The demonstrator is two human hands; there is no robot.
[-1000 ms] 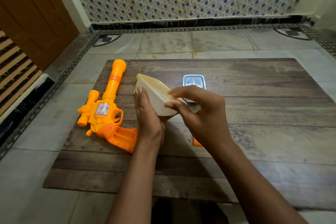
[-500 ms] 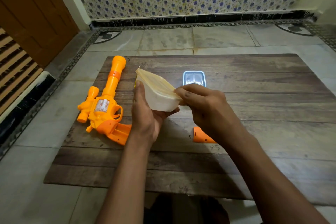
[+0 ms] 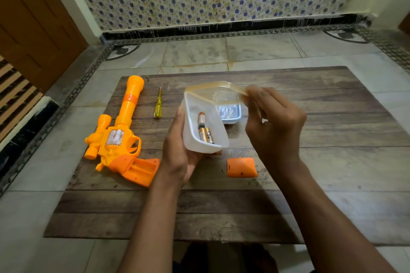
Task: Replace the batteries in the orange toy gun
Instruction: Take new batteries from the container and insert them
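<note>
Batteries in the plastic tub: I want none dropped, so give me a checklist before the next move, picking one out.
1. Lid peeled back by the right hand: ok.
2. Tub held by the left hand: ok.
3. Batteries visible inside: ok.
4. Right hand free to pick: not ok, it pinches the lid.
5. Toy gun grip compartment open: ok; its cover lies on the board.
6. Battery charge: cannot tell.
</note>
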